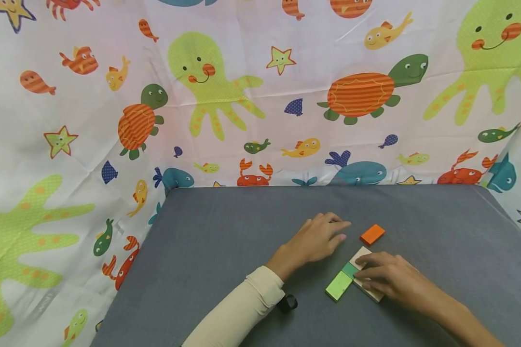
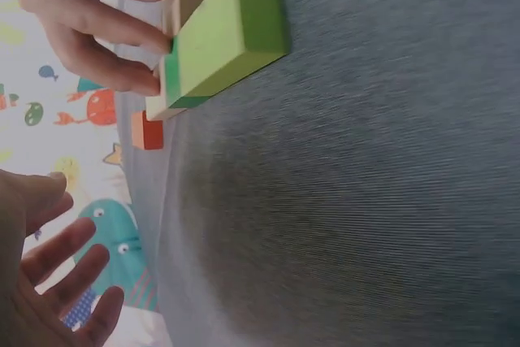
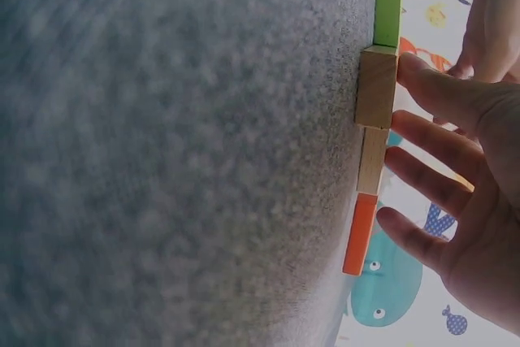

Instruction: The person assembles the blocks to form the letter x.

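My right hand (image 1: pixel 390 279) lies over a small group of wooden blocks, its fairly straight fingers touching their tops. Under it are a plain wood block (image 1: pixel 358 256) at the far end, a dark green block (image 1: pixel 349 271) in the middle and another plain wood block (image 1: pixel 375 294) at the near right, partly covered by the fingers. A light green block (image 1: pixel 338 286) adjoins the dark green one. My left hand (image 1: pixel 317 238) is held above the table, left of the orange block (image 1: pixel 372 234), with spread, relaxed fingers and nothing in them; the left wrist view shows its fingers (image 2: pixel 77 282) apart from the blocks.
The blocks lie on a grey cloth-covered table (image 1: pixel 217 231). A small black object (image 1: pixel 288 303) shows beside the left sleeve (image 1: pixel 243 303). Behind the table hangs a white curtain (image 1: pixel 243 86) printed with sea animals, which also runs down the left side.
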Demonstrator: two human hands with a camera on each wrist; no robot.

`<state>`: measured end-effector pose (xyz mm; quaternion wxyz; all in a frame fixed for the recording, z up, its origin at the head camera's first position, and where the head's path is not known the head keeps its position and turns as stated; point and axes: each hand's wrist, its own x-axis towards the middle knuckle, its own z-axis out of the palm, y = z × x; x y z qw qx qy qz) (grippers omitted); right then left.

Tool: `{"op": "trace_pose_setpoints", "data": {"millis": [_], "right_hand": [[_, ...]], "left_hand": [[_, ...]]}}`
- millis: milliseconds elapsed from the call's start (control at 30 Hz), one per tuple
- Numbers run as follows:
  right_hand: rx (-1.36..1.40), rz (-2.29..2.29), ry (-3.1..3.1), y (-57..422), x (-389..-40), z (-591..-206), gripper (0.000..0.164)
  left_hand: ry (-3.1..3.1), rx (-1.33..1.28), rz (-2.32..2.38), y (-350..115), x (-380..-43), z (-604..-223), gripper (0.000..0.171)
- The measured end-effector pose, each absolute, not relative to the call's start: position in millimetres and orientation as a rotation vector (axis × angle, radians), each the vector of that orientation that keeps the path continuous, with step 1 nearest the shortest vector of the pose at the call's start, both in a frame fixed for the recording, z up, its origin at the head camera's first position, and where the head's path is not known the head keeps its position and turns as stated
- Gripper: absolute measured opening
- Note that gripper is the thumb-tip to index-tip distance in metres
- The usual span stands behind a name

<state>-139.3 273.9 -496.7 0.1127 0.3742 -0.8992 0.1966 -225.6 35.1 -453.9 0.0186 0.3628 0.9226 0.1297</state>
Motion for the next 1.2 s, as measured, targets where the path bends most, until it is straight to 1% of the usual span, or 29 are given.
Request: {"op": "trace_pose_setpoints", "data": {"millis": [267,533,867,967,1100,1200], "right_hand": [[1.037,0.610,-2.712,273,-136,-494,0.028],[0.970,0.656,-2.787,271,-134,-491,0.029],[1.027,0.635,-2.713,270,-135,-492,0.028],[1.032,0.621,-2.708,271,-135,-492,0.028],[1.049,0.603,-2.685,272,-135,-493,0.028],[1.065,0.598,-2.660,273,-135,-494,0.028]], "left_hand": [[2.816,1.022,0.391,73,-242,-443,0.046],[2.778,0.932,0.392,107,-253,-441,0.047],[2.817,0.814,0.346,131,-258,-448,0.051],[2.826,0.784,0.361,135,-258,-452,0.048],[2.834,0.762,0.367,139,-258,-456,0.038],[2.836,0.744,0.369,140,-257,-460,0.036]]}}
